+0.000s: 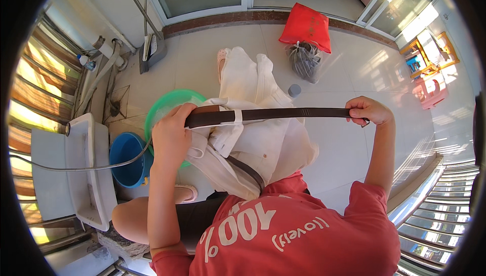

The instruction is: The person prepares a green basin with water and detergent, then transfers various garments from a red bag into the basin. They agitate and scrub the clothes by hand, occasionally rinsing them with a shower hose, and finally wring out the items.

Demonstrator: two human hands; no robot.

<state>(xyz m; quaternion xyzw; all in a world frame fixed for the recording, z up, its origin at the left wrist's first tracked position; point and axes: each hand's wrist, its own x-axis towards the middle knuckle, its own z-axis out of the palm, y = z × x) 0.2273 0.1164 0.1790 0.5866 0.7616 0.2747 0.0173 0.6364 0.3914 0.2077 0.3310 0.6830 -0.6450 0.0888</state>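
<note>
A dark brown leather belt stretches nearly level between my two hands. On the right, my right hand pinches one end of it, where a small metal piece shows. My left hand is closed around the belt near the trousers' waistband; its fingertips are mostly hidden. Cream trousers hang over my lap, with the belt passing through a white belt loop. Another stretch of the belt curves across the cloth below. The trouser legs reach forward over the floor.
Left of the trousers stands a green basin with suds, beside a blue bucket and a white sink. A grey hose crosses there. Ahead lie a red bag, a tied plastic bag and a grey cap.
</note>
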